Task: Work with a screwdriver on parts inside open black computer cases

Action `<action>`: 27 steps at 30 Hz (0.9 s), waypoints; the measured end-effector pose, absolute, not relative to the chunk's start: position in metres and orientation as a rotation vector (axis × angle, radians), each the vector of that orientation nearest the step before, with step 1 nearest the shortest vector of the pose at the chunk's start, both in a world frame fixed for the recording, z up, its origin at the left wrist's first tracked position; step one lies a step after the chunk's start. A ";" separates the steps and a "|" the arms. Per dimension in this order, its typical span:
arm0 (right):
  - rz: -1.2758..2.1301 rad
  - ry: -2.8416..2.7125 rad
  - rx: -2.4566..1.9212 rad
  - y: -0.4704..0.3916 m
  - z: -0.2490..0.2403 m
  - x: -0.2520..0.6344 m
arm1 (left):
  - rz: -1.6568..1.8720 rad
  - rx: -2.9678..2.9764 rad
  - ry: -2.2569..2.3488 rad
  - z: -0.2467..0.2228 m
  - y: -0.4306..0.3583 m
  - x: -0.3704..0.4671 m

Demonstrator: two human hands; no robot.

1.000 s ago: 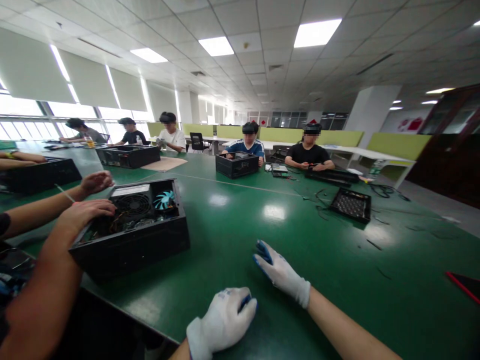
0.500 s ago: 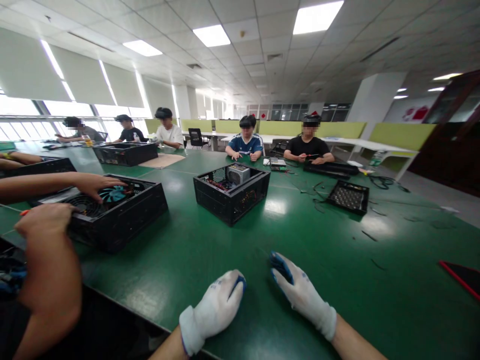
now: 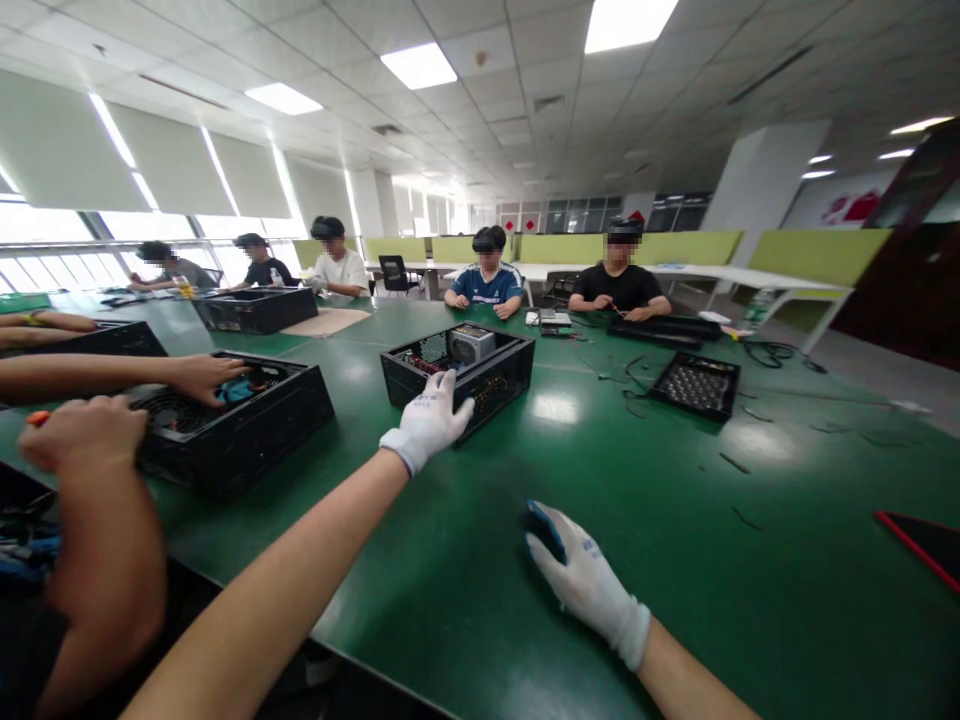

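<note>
A black computer case (image 3: 491,390) lies on the green table (image 3: 420,590), its top side open and a grey power supply (image 3: 472,343) inside. My left hand (image 3: 433,420), in a white and blue glove, reaches out to the near corner of this case with its fingers apart. Whether the fingertips touch the case's edge I cannot tell. My right hand (image 3: 581,565), gloved the same way, rests low over the table with thumb and fingers apart and nothing between them.
At the left a person's bare hands (image 3: 199,378) work at another open case (image 3: 247,430). A black perforated panel (image 3: 694,385) and loose cables (image 3: 780,352) lie at the right. Several people sit around the table. A red-edged black item (image 3: 926,548) is at the right edge.
My left hand has moved forward from the near part of the table to the middle case, and its fingers have spread. My right hand has hardly moved.
</note>
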State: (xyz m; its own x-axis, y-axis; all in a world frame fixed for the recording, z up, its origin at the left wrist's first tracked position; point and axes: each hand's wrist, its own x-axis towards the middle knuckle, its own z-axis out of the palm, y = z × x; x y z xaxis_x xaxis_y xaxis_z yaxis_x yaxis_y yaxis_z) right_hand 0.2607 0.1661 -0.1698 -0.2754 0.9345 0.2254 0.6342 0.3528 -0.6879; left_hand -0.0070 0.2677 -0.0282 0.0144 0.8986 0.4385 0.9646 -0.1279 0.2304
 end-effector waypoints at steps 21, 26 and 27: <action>0.369 -1.931 -1.257 0.165 -0.153 0.278 | -0.604 -2.282 -1.882 -0.021 0.200 0.004; -0.021 -1.938 -1.046 0.172 -0.081 0.293 | -0.728 -2.411 -1.798 -0.028 0.111 0.006; -0.094 -1.976 -1.017 0.177 -0.064 0.292 | -0.741 -2.430 -1.784 -0.029 0.096 0.005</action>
